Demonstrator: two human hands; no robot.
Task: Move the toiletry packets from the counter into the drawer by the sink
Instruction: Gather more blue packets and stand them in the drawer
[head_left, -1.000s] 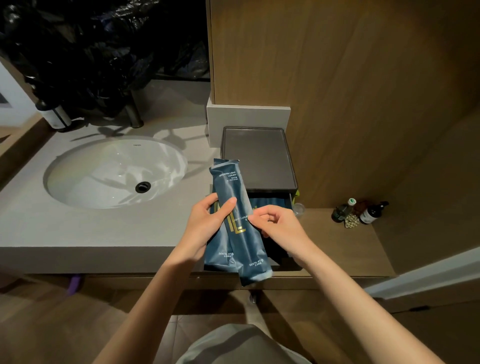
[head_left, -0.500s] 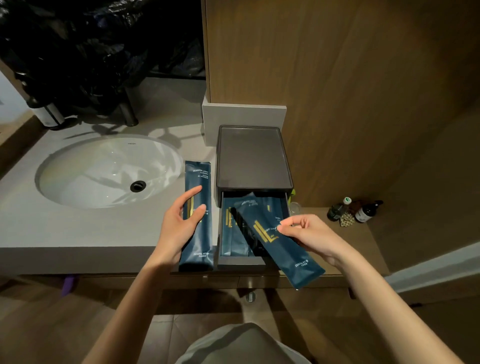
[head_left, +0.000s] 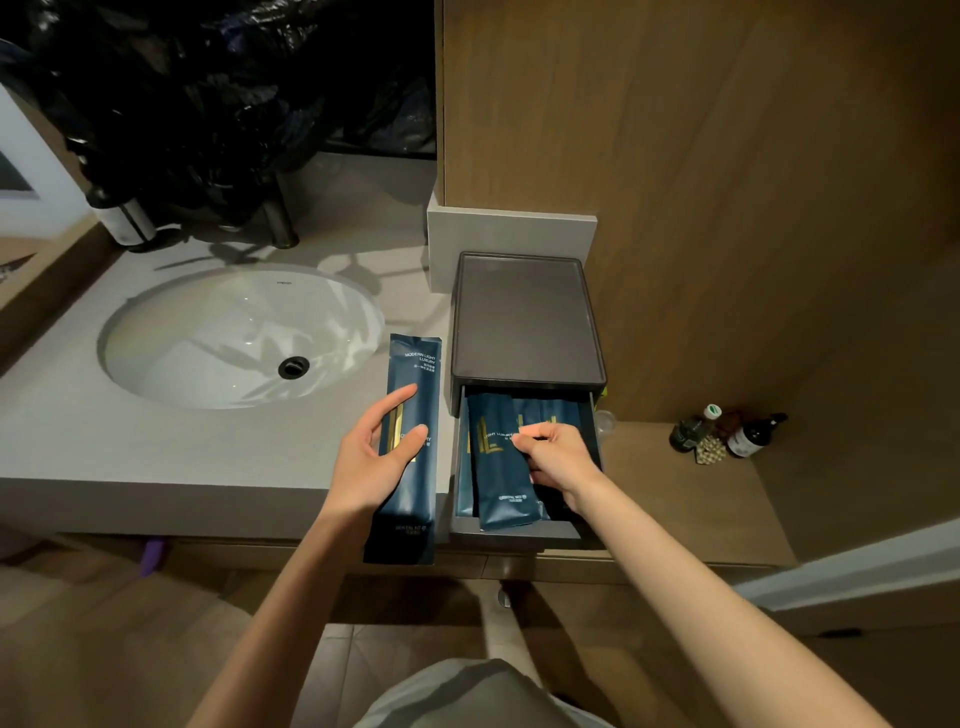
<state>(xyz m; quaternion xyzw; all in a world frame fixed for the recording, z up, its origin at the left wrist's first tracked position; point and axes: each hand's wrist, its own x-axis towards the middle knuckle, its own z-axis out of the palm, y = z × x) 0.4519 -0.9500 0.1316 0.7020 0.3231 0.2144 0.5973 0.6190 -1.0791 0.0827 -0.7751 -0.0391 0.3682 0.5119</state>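
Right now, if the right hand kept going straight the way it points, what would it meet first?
The right hand points forward-left into the open drawer, pinching a packet. Going on, it would probably press into the other packets lying there, then the drawer's left wall; depth is unclear.

The grey stone worktop (head_left: 156, 457) has an oval white sink (head_left: 234, 338) sunk into it. Behind the sink stand a tap base (head_left: 280, 223) and a white-labelled bottle (head_left: 122, 221), under a heap of black plastic bags (head_left: 208, 104). At the right end sits a dark drawer unit (head_left: 524, 317), its drawer (head_left: 519, 531) pulled out past the front edge. Just left of it a dark blue packet (head_left: 415, 374) overhangs that edge; whether it rests there cannot be told. A lower wooden shelf (head_left: 675, 499) carries small bottles (head_left: 748, 439)
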